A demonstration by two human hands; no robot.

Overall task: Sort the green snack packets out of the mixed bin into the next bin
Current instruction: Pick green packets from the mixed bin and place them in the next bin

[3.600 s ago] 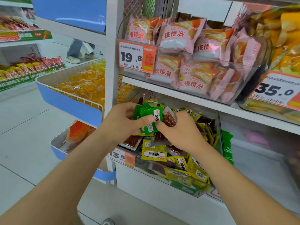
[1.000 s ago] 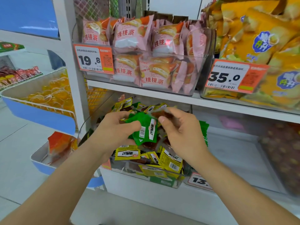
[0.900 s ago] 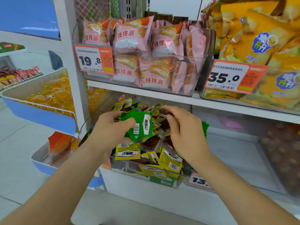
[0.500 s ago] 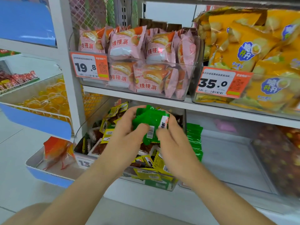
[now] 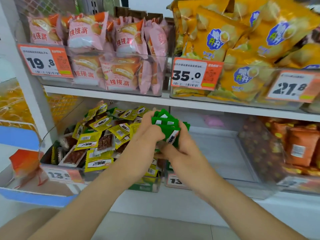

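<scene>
Mixed bin [image 5: 45, 146], lower left of frame: yellow packets [image 5: 90, 142] heaped inside. Next bin [image 5: 216, 153], lower centre-right: floor largely bare. Left hand [image 5: 147, 134] and right hand [image 5: 183, 149]: fingers of both curled round green packets [image 5: 166, 123]. Stack now at divider between bins, centre frame; one second ago it was over mixed bin. Judgement: transfer under way, release outstanding.

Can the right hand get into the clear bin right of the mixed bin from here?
Likely yes. The right hand and left hand hold the green packets at the near wall of the next bin; its top is open and nothing blocks it.
</scene>
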